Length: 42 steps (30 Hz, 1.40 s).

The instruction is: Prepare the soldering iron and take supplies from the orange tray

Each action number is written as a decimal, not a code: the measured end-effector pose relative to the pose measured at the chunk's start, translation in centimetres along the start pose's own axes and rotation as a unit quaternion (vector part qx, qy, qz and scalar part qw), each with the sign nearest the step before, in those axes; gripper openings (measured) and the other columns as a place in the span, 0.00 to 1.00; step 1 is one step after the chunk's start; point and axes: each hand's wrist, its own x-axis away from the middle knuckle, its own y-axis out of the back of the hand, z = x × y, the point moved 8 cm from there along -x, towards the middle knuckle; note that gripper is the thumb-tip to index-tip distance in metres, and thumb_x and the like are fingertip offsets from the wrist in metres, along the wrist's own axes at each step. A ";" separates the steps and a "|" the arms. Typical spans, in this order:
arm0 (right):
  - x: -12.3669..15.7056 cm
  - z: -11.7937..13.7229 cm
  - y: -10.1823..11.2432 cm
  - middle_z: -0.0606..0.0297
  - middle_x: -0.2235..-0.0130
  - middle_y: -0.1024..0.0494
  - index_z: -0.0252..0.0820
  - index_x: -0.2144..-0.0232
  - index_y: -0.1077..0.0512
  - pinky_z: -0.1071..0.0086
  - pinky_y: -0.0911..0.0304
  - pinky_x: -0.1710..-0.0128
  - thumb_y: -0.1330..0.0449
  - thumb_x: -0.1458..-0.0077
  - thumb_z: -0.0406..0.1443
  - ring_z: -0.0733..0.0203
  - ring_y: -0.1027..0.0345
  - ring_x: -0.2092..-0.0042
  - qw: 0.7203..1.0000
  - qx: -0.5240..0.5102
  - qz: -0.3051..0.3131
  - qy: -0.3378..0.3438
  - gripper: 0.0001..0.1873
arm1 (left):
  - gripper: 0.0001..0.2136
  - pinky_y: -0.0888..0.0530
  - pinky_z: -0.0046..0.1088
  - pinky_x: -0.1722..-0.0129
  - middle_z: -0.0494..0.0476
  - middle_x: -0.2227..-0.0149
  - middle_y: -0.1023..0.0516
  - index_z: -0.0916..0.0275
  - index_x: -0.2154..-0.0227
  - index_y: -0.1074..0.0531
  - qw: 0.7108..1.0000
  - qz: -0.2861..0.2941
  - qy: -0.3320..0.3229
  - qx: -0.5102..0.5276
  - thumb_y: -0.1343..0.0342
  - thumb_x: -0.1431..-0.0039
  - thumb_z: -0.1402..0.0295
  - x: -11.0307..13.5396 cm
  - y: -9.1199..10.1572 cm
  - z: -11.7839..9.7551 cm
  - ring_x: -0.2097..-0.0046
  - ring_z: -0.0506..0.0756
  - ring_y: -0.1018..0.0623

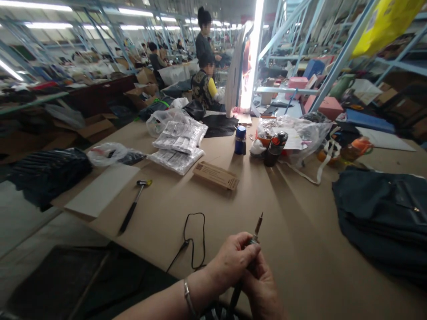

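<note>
A soldering iron (258,225) with a thin metal tip points up and away over the near part of the table. My left hand (230,260), with a bracelet at the wrist, pinches the collar just below the iron's metal barrel. Beneath it, my right hand (263,286) is wrapped round the dark handle, and its fingers are partly hidden. A thin black cord (204,235) lies in a loop on the table, left of my hands. Beyond my hands rests a flat brown cardboard box (216,175) with printing on it.
A hammer (135,202) lies left, near a white sheet (103,189). Silver plastic packs (180,142) are stacked farther back. A blue can (240,140) and a dark bottle (276,149) stand mid-table. Dark bags (380,218) cover the right side. Co-workers sit and stand beyond.
</note>
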 end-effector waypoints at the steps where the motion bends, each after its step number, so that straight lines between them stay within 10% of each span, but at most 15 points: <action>1: 0.1 -0.1 -0.2 0.60 0.55 0.24 0.48 0.49 0.34 0.65 0.31 0.61 0.29 0.56 0.41 0.54 0.28 0.56 1.000 0.010 0.005 -0.005 0.32 | 0.10 0.37 0.24 0.73 0.48 0.76 0.34 0.66 0.71 0.29 1.000 -0.003 -0.004 -0.005 0.45 0.50 0.63 0.0 0.1 0.3 0.73 0.47 0.35; 8: 0.1 3.9 1.4 0.63 0.73 0.26 0.39 0.74 0.26 0.72 0.37 0.65 0.39 0.45 0.47 0.63 0.33 0.68 0.958 0.270 0.065 0.064 0.17 | 0.14 0.36 0.22 0.77 0.48 0.78 0.32 0.64 0.67 0.34 0.995 0.007 0.042 0.086 0.47 0.46 0.57 0.9 1.9 1.0 0.78 0.47 0.33; 13: -1.5 5.8 4.3 0.67 0.72 0.26 0.42 0.70 0.27 0.74 0.36 0.67 0.32 0.52 0.45 0.66 0.33 0.68 0.996 0.058 -0.061 0.015 0.14 | 0.15 0.46 0.20 0.86 0.44 0.83 0.37 0.63 0.65 0.35 0.985 0.101 0.081 0.112 0.47 0.44 0.55 2.4 1.6 0.8 0.84 0.45 0.39; 19: -1.3 4.4 1.2 0.64 0.68 0.25 0.38 0.63 0.23 0.74 0.33 0.71 0.27 0.62 0.39 0.66 0.31 0.68 0.988 -0.112 -0.069 -0.086 0.21 | 0.12 0.45 0.19 0.86 0.44 0.84 0.37 0.63 0.67 0.35 0.981 0.132 0.130 0.061 0.49 0.42 0.57 3.6 1.3 2.2 0.85 0.44 0.41; 31: -0.7 -2.6 3.7 0.66 0.71 0.26 0.36 0.69 0.24 0.77 0.34 0.70 0.28 0.59 0.36 0.70 0.33 0.72 0.959 -0.165 -0.123 -0.195 0.14 | 0.06 0.39 0.22 0.79 0.42 0.82 0.38 0.62 0.72 0.36 0.972 0.117 0.193 -0.065 0.52 0.41 0.66 3.0 2.2 8.6 0.80 0.46 0.38; 42: 0.1 -3.4 3.4 0.66 0.70 0.25 0.38 0.69 0.24 0.79 0.34 0.76 0.29 0.58 0.38 0.72 0.34 0.75 0.958 -0.156 -0.135 -0.201 0.13 | 0.09 0.34 0.26 0.64 0.47 0.70 0.27 0.61 0.68 0.30 0.973 0.087 0.098 -0.192 0.51 0.37 0.63 3.9 3.1 8.3 0.67 0.49 0.30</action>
